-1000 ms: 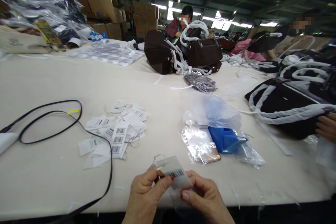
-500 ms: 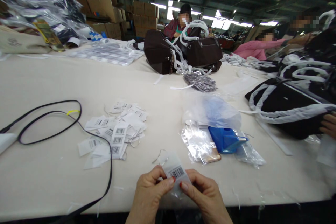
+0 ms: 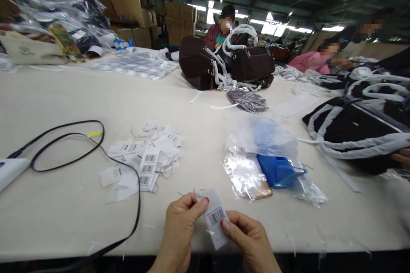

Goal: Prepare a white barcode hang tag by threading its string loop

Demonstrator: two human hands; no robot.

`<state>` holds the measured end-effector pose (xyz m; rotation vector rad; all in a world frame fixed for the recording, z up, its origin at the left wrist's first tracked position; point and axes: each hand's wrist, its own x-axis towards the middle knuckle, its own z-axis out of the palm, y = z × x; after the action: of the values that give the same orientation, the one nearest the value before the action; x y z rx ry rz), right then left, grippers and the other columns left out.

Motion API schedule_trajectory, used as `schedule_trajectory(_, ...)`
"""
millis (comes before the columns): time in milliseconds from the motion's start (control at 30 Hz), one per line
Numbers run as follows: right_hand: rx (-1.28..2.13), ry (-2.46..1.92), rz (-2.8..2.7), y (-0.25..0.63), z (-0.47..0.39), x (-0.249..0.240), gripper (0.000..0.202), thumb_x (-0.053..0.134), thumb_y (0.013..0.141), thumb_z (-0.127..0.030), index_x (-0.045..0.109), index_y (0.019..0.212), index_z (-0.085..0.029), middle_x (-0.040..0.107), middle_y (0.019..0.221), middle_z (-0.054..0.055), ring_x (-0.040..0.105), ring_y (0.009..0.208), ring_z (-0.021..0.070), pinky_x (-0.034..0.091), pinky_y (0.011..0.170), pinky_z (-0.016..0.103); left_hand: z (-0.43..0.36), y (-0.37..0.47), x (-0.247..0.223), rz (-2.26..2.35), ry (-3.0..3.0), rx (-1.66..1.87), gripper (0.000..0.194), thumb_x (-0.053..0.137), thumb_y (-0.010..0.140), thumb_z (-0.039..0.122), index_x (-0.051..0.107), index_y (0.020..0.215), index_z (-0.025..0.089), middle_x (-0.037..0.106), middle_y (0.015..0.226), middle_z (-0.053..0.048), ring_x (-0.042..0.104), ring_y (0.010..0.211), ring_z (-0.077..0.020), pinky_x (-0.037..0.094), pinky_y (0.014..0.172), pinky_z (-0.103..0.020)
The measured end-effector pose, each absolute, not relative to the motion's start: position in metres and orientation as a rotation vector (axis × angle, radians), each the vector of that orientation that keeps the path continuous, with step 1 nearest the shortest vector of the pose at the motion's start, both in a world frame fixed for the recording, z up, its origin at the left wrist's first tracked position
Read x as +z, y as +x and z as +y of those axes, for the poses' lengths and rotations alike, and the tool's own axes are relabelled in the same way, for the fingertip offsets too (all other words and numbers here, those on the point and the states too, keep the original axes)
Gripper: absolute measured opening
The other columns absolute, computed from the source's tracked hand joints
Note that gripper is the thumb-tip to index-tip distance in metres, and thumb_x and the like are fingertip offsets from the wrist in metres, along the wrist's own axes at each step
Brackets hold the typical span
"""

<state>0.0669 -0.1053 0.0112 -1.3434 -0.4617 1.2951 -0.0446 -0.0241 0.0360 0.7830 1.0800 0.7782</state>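
Up close, a barcode tag (image 3: pixel 215 217) is pinched between both hands at the near edge of the worktop (image 3: pixel 64 94).

The tag's upper part is gripped by the left hand (image 3: pixel 181 226) with thumb and forefinger closed on it, and its lower side is gripped likewise by the right hand (image 3: pixel 250 239); it is held just above the worktop edge, tilted. A heap of similar barcode tags (image 3: pixel 144 158) is seen lying on the worktop to the left, crossed by a black cable (image 3: pixel 96 147). A blue box (image 3: pixel 278 170) among clear plastic bags (image 3: pixel 246 175) is set to the right. Brown handbags (image 3: pixel 224 66) are stood farther back, well apart.
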Motion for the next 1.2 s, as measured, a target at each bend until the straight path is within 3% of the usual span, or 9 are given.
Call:
schedule_trajectory(433,1.309,-1.368,-0.375,0.065,-0.098,0.015,0.032,0.075,0.058,-0.041,0.068,0.068,-0.011,0.063,0.061,0.003,0.05,0.056,0.0106,0.037,0.053,0.021,-0.03,-0.044,0.022,1.047,0.791,0.688,0.017,0.067,0.058,0.027,0.059,0.05,0.013,0.058,0.049,0.002,0.045,0.052,-0.0102,0.034,0.055,-0.022)
schedule_trajectory(600,1.314,-1.373,-0.325,0.063,-0.098,0.012,0.029,0.076,0.056,-0.038,0.066,0.063,-0.011,0.06,0.055,0.001,0.047,0.051,0.0086,0.034,0.05,0.02,-0.027,-0.045,0.018,1.051,0.784,0.747,0.016,0.07,0.054,0.027,0.063,0.062,0.015,0.062,0.057,0.001,0.05,0.056,-0.0116,0.036,0.058,-0.023)
schedule_trajectory(833,1.313,-1.37,-0.279,0.061,-0.098,0.009,0.031,0.077,0.056,-0.038,0.068,0.066,-0.01,0.062,0.056,0.002,0.048,0.05,0.009,0.034,0.049,0.02,-0.025,-0.047,0.02,1.088,0.84,0.737,0.013,0.066,0.058,0.023,0.058,0.053,0.015,0.054,0.051,0.005,0.041,0.054,-0.0084,0.032,0.055,-0.021)
schedule_trajectory(1200,1.289,-1.34,-0.245,0.06,-0.091,0.009,0.029,0.079,0.053,-0.036,0.068,0.065,-0.011,0.062,0.054,0.001,0.047,0.049,0.0081,0.034,0.048,0.019,-0.027,-0.045,0.024,1.078,0.874,0.643,0.01,0.062,0.055,0.022,0.057,0.049,0.015,0.052,0.048,0.003,0.042,0.053,-0.011,0.031,0.056,-0.024)
